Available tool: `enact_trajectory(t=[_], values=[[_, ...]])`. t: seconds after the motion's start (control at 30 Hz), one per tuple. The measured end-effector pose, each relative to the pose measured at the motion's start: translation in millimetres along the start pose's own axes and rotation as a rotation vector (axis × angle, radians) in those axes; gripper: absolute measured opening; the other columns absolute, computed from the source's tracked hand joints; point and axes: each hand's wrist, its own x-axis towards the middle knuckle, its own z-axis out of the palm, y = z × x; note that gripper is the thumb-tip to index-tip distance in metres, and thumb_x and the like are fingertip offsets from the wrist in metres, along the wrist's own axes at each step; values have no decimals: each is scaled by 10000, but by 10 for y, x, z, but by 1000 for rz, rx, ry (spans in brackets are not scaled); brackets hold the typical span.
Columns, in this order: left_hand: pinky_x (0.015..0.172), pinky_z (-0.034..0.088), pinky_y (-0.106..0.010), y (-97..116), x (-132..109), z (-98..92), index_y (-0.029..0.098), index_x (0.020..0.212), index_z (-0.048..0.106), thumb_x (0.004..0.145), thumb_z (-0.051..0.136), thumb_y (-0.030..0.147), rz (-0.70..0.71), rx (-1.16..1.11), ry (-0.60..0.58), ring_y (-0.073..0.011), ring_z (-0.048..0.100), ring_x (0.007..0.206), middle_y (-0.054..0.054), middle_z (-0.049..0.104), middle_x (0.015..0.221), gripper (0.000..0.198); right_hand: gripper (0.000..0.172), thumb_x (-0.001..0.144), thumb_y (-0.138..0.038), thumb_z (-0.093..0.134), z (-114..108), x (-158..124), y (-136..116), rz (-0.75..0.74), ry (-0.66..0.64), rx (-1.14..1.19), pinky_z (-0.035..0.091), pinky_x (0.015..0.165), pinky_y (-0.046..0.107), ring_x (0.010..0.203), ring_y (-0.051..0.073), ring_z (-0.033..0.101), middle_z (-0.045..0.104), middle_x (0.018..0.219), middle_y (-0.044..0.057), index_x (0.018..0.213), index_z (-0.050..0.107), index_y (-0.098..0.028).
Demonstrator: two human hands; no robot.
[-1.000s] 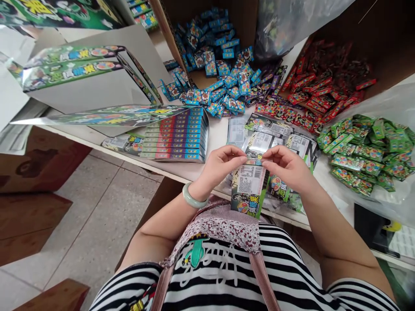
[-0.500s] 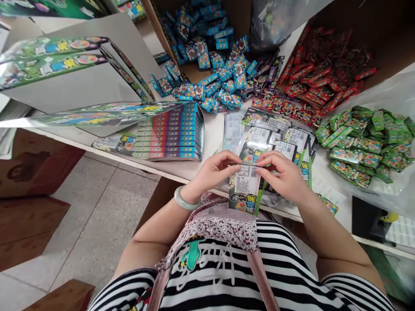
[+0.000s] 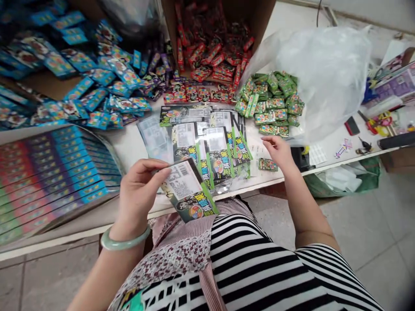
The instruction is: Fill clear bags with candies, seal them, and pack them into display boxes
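Observation:
My left hand (image 3: pixel 139 194) holds a glossy printed card pack (image 3: pixel 189 192) by its edge, with the barcode side up and a round colourful logo at its lower end. My right hand (image 3: pixel 279 151) is apart from it and holds nothing, its fingers spread above a white paper slip (image 3: pixel 259 151) on the table. A small green packet (image 3: pixel 268 164) lies just below those fingers. Several similar card packs (image 3: pixel 210 142) lie overlapping on the table between my hands.
A heap of blue packets (image 3: pixel 103 82) lies at the left, and red packets (image 3: pixel 210 56) fill a cardboard box beyond. Green packets (image 3: pixel 269 103) sit beside a clear plastic bag (image 3: pixel 324 77). A stack of striped boxes (image 3: pixel 55 181) lies at the left. Scissors and small tools lie at the right.
My head has turned right. My hands have separated: the right hand let go of the card pack and moved right, while the left hand carried it left.

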Motion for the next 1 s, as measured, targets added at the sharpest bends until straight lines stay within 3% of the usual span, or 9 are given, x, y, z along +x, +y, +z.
enact_trajectory(t=[0.07, 0.13, 0.33, 0.5, 0.6, 0.7, 0.8, 0.87, 1.0], values=[[679, 517, -254, 7, 3, 34, 248, 812, 749, 723, 806, 159, -5, 12, -4, -135, 659, 781, 13, 744, 826, 138, 228, 862, -234, 576, -127, 119, 332, 79, 6, -264, 508, 912, 423, 898, 250, 653, 714, 1035, 124, 985, 754, -161], [680, 520, -266, 30, -3, 76, 255, 818, 749, 729, 806, 175, 0, 37, 1, -142, 661, 789, 11, 746, 833, 132, 225, 843, -214, 596, -133, 180, 505, 122, -26, -361, 499, 903, 409, 870, 249, 650, 711, 1031, 133, 974, 767, -151], [636, 505, -266, 80, -12, 125, 266, 805, 735, 703, 855, 261, -26, 85, 36, -152, 650, 754, 19, 744, 812, 157, 156, 829, -225, 602, -12, 127, 601, 160, -27, -314, 485, 877, 366, 870, 228, 649, 723, 979, 104, 869, 744, -172], [693, 515, -274, 102, 0, 130, 253, 828, 726, 739, 835, 276, -17, 61, -40, -149, 647, 796, 8, 735, 841, 142, 119, 814, -253, 592, -199, 48, 637, 193, -35, -190, 514, 762, 362, 745, 207, 652, 719, 803, 64, 808, 682, -174], [722, 516, -283, 136, 12, 195, 241, 832, 701, 786, 790, 280, 10, 38, -98, -150, 647, 814, -4, 720, 844, 107, 141, 829, -316, 605, -302, 4, 280, 119, -56, -33, 527, 713, 343, 717, 184, 640, 701, 785, 35, 833, 663, -188], [748, 512, -289, 178, 17, 288, 228, 832, 669, 824, 750, 296, 29, 22, -139, -152, 644, 826, -12, 703, 849, 106, 169, 831, -383, 686, -251, -26, -463, -139, -235, 243, 521, 718, 319, 743, 165, 634, 707, 817, 12, 853, 699, -216], [768, 494, -285, 225, 2, 346, 217, 841, 648, 840, 734, 319, 28, 22, -156, -147, 626, 826, -10, 678, 852, 134, 120, 868, -337, 674, -43, -28, -1272, -362, -515, 308, 497, 722, 295, 754, 149, 631, 706, 821, -8, 843, 736, -237], [765, 478, -285, 259, -14, 343, 208, 839, 636, 859, 712, 330, 27, 33, -165, -146, 608, 809, -10, 658, 838, 145, 107, 871, -294, 658, 148, -10, -1666, -473, -649, 300, 474, 713, 284, 734, 141, 620, 694, 789, -20, 825, 733, -232], [774, 462, -288, 317, -36, 262, 199, 848, 607, 902, 646, 326, 35, 35, -190, -144, 582, 803, -2, 627, 830, 144, 103, 856, -252, 619, 496, 63, -2014, -600, -807, 181, 434, 691, 276, 728, 146, 615, 692, 767, -19, 808, 701, -210]])
